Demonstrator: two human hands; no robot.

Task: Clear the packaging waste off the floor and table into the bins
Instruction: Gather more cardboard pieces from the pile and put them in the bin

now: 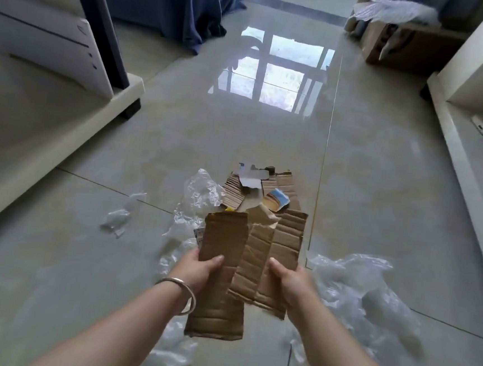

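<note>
A long brown corrugated cardboard strip (pixel 220 271) is being held by the left hand (pixel 197 269), its grip clenched round it, long axis pointing away. A creased brown cardboard sheet (pixel 271 261) is being grasped by the right hand (pixel 292 286). No writing is being shown legibly. Both are being held over the glossy tiled floor (pixel 381 171).

A long brown cardboard strip (pixel 221 271) and a wider creased cardboard sheet (pixel 271 258) are held up, overlapping. Beneath them on the tiled floor lie torn cardboard scraps (pixel 257 190), with crumpled clear plastic film (pixel 365 290) to either side.
</note>
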